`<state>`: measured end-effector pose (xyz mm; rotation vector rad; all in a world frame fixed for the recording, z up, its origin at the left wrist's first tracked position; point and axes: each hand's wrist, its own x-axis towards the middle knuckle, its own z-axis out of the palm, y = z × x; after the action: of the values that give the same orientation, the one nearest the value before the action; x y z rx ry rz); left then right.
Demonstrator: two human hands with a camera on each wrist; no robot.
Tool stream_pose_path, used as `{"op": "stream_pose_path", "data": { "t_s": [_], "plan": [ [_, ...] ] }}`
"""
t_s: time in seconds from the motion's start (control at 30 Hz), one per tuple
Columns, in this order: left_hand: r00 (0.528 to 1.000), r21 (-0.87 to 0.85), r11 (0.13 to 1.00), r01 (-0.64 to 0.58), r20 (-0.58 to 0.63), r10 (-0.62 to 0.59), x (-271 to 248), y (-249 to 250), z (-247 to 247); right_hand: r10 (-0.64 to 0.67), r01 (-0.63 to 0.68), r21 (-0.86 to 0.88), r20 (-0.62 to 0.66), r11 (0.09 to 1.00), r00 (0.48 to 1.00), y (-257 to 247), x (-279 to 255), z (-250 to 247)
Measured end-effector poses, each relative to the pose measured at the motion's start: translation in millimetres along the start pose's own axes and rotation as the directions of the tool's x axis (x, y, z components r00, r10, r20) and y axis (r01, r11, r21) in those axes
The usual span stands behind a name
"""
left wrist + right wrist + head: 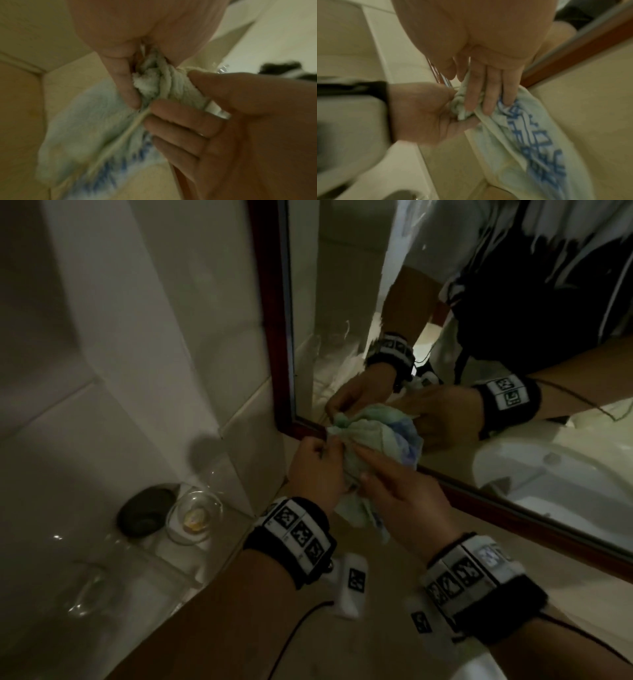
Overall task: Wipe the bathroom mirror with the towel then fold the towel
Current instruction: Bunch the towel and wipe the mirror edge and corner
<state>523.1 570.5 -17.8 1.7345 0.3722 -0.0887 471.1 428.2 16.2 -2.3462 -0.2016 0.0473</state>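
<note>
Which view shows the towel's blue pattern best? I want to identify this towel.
The right wrist view: the towel hangs open there, its blue pattern plain. The left wrist view shows it blurred with faint blue marks; the head view shows only a bunched lump with a bluish patch.

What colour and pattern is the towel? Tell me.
The towel is pale green-white with a blue printed pattern, clearest in the right wrist view.

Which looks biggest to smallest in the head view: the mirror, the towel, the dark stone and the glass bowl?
1. Mirror, by far.
2. Towel, bunched in the left hand and right hand.
3. Dark stone and glass bowl: side by side and about equal, so no ranking.
</note>
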Motion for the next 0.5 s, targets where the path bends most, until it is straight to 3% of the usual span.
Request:
{"op": "stream_pose_path", "data": {
  "t_s": [0.1, 0.23, 0.37, 0.5],
  "plan": [
    [0.984, -0.152, 0.978, 0.141, -0.089, -0.155, 13.7, -21.8, -21.9, -0.026, 0.029, -0.030, 0.078, 0.999, 0.997, -22.0, 33.2, 20.8],
    [0.997, -0.328, 0.944, 0.044, -0.043, -0.061, 7.1, -29.4, -55.0, -0.093, 0.123, -0.139, 0.206, 0.983, 0.974, -51.5, 79.3, 43.6],
    [0.998, -0.151, 0.986, -0.065, -0.023, 0.062, -1.6, -39.3, -70.1, -0.079, 0.148, -0.258, 0.259, 0.955, 0.963, -62.6, 99.6, 54.6],
    [0.996, -0.150, 0.986, -0.080, -0.046, 0.074, 0.0, -41.1, -72.4, -0.081, 0.150, -0.302, 0.231, 0.942, 0.970, -57.4, 100.9, 60.8]
  ]
}}
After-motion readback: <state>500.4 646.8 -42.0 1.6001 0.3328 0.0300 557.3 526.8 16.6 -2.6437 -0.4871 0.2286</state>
